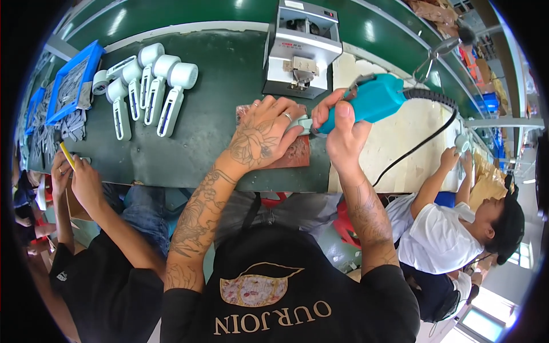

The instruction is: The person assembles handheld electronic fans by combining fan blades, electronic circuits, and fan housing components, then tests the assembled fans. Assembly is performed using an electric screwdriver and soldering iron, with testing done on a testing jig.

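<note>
Pale piece [302, 123] juts rightward from left grip [264, 132], clamped on it; right grip [345, 130] clasps teal tool [376, 98]

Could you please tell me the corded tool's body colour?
The corded tool's body is teal, seen best in the head view.

Both your hands work close together in front of you, the left palm-down and the right in a grip.
Your left forearm [200, 211] angles inward from a bent elbow, flower-and-line tattoos running onto the back of the left hand [258, 132]; its fingers arch to the right, the thumb drawn in below them. Your right forearm [367, 214], also tattooed, leans slightly inward to the right hand [347, 131], with fingers curled round and thumb pointing up, just beside the left.
</note>
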`<state>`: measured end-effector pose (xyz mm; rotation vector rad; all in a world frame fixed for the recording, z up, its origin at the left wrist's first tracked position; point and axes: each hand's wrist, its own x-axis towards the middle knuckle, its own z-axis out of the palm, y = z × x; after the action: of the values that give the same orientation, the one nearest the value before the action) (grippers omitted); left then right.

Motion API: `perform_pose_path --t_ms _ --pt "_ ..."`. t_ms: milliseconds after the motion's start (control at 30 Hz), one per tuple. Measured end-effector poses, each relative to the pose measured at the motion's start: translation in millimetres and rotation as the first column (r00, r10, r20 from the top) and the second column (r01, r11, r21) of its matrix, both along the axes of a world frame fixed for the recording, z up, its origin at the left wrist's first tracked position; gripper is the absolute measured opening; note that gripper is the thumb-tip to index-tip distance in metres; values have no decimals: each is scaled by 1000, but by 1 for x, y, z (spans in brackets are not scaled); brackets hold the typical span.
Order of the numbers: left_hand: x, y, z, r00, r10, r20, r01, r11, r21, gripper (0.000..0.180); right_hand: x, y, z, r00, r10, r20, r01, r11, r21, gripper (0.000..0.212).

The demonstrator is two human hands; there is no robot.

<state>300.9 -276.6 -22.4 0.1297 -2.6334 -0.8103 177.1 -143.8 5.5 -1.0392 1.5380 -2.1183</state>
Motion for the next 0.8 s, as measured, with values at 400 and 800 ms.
perform_pose_path --t_ms 400,800 --pt "-8 -1 1 1000 0 -18 0 1000 16 30 -7 -11 0 997 -68 -39 67 997 -30 22" --pt "-2 7 9 1000 -20 21 21 999 -42 43 -2 42 26 960 -219 -175 217 976 -28 46"
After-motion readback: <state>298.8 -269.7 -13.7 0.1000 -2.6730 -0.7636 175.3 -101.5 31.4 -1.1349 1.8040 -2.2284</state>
